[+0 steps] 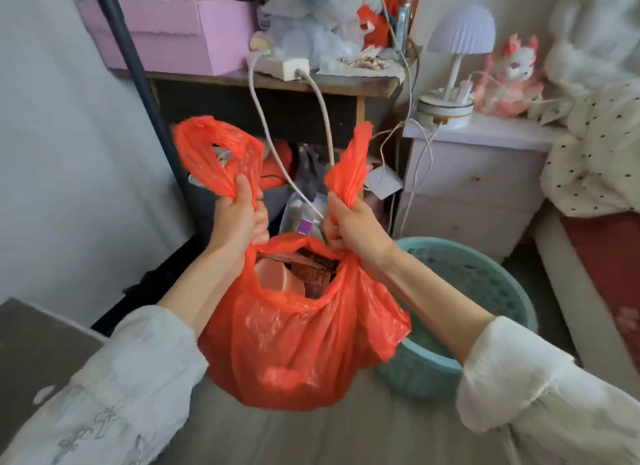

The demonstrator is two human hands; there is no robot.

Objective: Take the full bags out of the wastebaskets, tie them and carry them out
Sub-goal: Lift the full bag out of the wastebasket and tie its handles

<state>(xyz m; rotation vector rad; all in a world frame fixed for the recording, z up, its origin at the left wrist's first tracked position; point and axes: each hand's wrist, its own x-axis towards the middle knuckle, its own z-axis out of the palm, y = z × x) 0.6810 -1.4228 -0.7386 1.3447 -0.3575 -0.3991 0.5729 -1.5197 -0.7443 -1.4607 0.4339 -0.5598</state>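
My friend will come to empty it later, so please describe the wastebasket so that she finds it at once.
Start at the white bedside cabinet that carries the mushroom lamp. On the floor just before it stands the wastebasket, partly hidden behind the orange bag. It is the only teal thing there, round, with perforated plastic walls.

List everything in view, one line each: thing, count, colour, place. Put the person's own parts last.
plastic bag: one, orange-red, held up at centre, mouth open, untied, rubbish inside
wastebasket: one, teal, on the floor behind the bag, to its right
box: one, pink, on the shelf top left
lamp: one, white, mushroom-shaped, on the nightstand
nightstand: one, white, right of the shelf
plush toy: one, pink and white, beside the lamp
left hand: grips the bag's left handle
right hand: grips the bag's right handle
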